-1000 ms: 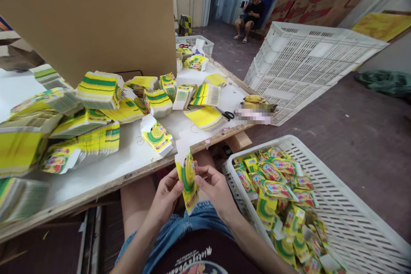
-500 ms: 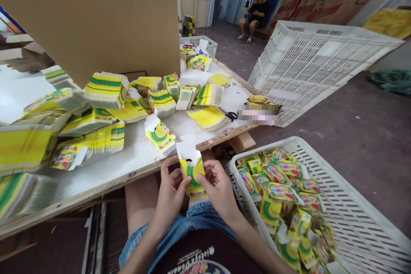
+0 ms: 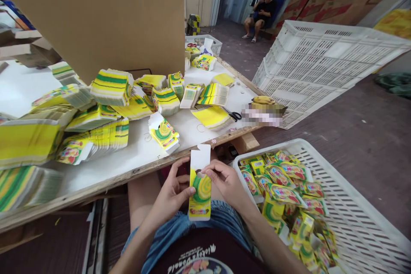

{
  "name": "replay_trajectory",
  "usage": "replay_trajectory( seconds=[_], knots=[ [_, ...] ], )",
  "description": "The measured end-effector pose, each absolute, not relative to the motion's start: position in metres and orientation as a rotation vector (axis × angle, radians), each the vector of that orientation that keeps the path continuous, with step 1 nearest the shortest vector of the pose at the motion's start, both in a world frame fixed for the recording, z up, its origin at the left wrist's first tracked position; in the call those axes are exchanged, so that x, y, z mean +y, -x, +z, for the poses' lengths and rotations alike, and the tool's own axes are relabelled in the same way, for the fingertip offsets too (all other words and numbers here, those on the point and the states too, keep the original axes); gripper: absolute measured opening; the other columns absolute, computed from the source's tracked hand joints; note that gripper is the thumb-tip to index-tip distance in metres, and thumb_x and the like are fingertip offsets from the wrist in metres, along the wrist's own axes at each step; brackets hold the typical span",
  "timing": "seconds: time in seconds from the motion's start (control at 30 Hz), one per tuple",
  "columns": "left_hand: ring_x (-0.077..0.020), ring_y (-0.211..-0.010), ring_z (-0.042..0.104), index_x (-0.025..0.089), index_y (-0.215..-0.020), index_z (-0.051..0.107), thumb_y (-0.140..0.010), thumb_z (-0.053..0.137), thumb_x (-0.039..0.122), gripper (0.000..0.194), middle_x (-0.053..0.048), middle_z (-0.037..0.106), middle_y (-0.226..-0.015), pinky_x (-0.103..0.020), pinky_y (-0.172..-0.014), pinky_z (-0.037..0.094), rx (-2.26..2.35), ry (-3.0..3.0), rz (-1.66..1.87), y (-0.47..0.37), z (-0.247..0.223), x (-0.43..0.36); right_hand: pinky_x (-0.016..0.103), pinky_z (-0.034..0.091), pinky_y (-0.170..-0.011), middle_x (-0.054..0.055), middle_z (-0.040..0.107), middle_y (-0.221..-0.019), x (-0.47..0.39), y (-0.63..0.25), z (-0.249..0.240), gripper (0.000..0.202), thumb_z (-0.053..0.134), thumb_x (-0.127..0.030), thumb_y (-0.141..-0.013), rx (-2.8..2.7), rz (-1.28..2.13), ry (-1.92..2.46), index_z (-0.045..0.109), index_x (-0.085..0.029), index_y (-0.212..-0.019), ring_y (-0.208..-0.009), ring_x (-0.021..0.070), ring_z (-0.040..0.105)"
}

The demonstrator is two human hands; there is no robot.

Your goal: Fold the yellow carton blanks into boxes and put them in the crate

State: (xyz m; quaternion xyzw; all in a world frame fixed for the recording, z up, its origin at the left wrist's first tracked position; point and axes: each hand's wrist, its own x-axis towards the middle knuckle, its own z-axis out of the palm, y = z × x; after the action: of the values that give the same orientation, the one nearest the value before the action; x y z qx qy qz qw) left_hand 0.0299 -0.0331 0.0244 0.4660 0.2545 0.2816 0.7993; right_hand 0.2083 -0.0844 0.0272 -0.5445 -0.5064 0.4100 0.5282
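Observation:
A yellow and green printed carton (image 3: 201,195) is held upright over my lap, its white top flap standing up. My left hand (image 3: 176,188) is closed on its left edge, thumb across the front. At its upper right edge, my right hand (image 3: 226,182) pinches near the cut-out below the flap. Another carton (image 3: 164,133) with a raised white flap lies on the table just beyond my hands. Stacks of flat cartons (image 3: 111,87) spread across the table to the left.
On my right, a white plastic crate (image 3: 346,197) holds many folded cartons. Stacked white crates (image 3: 308,60) stand behind it. Black scissors (image 3: 236,115) and bananas (image 3: 263,102) lie near the table's right edge. A large cardboard sheet (image 3: 128,17) rises at the back; a person (image 3: 263,13) sits far off.
The carton has turned to show its full long front face. My right hand has moved up from its lower part to the top edge. The view has shifted slightly.

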Motion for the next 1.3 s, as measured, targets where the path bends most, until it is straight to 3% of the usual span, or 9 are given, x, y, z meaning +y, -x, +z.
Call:
replay_trajectory(
  seconds=[0.07, 0.13, 0.27, 0.47, 0.77, 0.93, 1.07, 1.2, 1.3],
  knots=[
    [-0.0213, -0.087, 0.070, 0.029, -0.140, 0.026, -0.081, 0.071, 0.023, 0.074, -0.009, 0.072, -0.103, -0.030, -0.074, 0.053, 0.529, -0.980, 0.585, -0.030, 0.022, -0.033, 0.030, 0.048, -0.075, 0.003, 0.067, -0.089, -0.083, -0.206, 0.027, 0.020, 0.059, -0.032, -0.091, -1.133, 0.966, 1.268, 0.063, -0.024, -0.109, -0.082, 0.0188, 0.062],
    [-0.0227, -0.091, 0.070, 0.025, -0.135, 0.036, -0.081, 0.071, 0.023, 0.064, -0.010, 0.071, -0.105, -0.030, -0.076, 0.054, 0.524, -1.004, 0.573, -0.030, 0.021, -0.033, 0.031, 0.048, -0.077, 0.003, 0.068, -0.093, -0.082, -0.207, 0.027, 0.028, 0.059, -0.032, -0.091, -1.118, 0.960, 1.257, 0.059, -0.026, -0.119, -0.085, 0.0189, 0.062],
    [-0.0227, -0.093, 0.068, 0.020, -0.122, 0.049, -0.083, 0.068, 0.026, 0.043, -0.010, 0.071, -0.104, -0.030, -0.078, 0.053, 0.642, -1.136, 0.652, -0.030, 0.017, -0.032, 0.035, 0.046, -0.085, 0.008, 0.065, -0.103, -0.081, -0.215, 0.031, 0.028, 0.051, -0.039, -0.093, -1.291, 0.872, 1.320, 0.073, -0.022, -0.096, -0.100, 0.0234, 0.059],
    [-0.0238, -0.101, 0.066, 0.021, -0.132, 0.045, -0.087, 0.060, 0.027, 0.048, -0.012, 0.068, -0.116, -0.034, -0.087, 0.051, 0.708, -1.238, 0.638, -0.032, 0.011, -0.036, 0.026, 0.045, -0.059, -0.001, 0.070, -0.079, -0.082, -0.213, 0.028, 0.038, 0.067, -0.023, -0.078, -1.241, 1.114, 1.485, 0.059, -0.022, -0.115, -0.066, 0.0158, 0.061],
    [-0.0251, -0.104, 0.065, 0.021, -0.129, 0.050, -0.083, 0.067, 0.027, 0.049, -0.012, 0.069, -0.114, -0.034, -0.088, 0.051, 0.641, -1.112, 0.645, -0.034, 0.023, -0.035, 0.029, 0.049, -0.061, -0.001, 0.075, -0.074, -0.080, -0.207, 0.021, 0.046, 0.075, -0.025, -0.073, -1.288, 1.007, 1.593, 0.062, -0.027, -0.117, -0.064, 0.0200, 0.067],
    [-0.0257, -0.100, 0.067, 0.020, -0.124, 0.052, -0.079, 0.071, 0.026, 0.049, -0.011, 0.072, -0.107, -0.034, -0.084, 0.052, 0.643, -1.055, 0.649, -0.033, 0.022, -0.033, 0.036, 0.053, -0.081, 0.006, 0.073, -0.108, -0.080, -0.216, 0.021, 0.039, 0.063, -0.034, -0.087, -1.367, 0.954, 1.522, 0.065, -0.027, -0.125, -0.090, 0.0235, 0.068],
    [-0.0245, -0.095, 0.069, 0.020, -0.123, 0.051, -0.079, 0.071, 0.024, 0.049, -0.009, 0.073, -0.102, -0.032, -0.079, 0.054, 0.646, -1.038, 0.641, -0.039, 0.016, -0.036, 0.038, 0.050, -0.092, 0.006, 0.072, -0.115, -0.080, -0.215, 0.019, 0.030, 0.060, -0.029, -0.089, -1.231, 0.981, 1.428, 0.070, -0.025, -0.116, -0.106, 0.0241, 0.065],
    [-0.0235, -0.095, 0.069, 0.021, -0.121, 0.051, -0.080, 0.069, 0.024, 0.045, -0.010, 0.071, -0.106, -0.033, -0.081, 0.055, 0.691, -1.086, 0.685, -0.054, 0.010, -0.043, 0.035, 0.053, -0.082, 0.006, 0.073, -0.104, -0.084, -0.210, 0.021, 0.024, 0.062, -0.028, -0.087, -1.158, 0.928, 1.430, 0.074, -0.025, -0.108, -0.095, 0.0228, 0.066],
    [-0.0226, -0.098, 0.069, 0.023, -0.134, 0.044, -0.083, 0.065, 0.026, 0.055, -0.010, 0.068, -0.113, -0.038, -0.088, 0.055, 0.780, -1.226, 0.719, -0.064, 0.007, -0.044, 0.032, 0.051, -0.072, 0.006, 0.071, -0.096, -0.092, -0.234, 0.026, 0.022, 0.061, -0.030, -0.088, -1.253, 0.710, 1.561, 0.075, -0.025, -0.104, -0.083, 0.0208, 0.064]
  ],
)
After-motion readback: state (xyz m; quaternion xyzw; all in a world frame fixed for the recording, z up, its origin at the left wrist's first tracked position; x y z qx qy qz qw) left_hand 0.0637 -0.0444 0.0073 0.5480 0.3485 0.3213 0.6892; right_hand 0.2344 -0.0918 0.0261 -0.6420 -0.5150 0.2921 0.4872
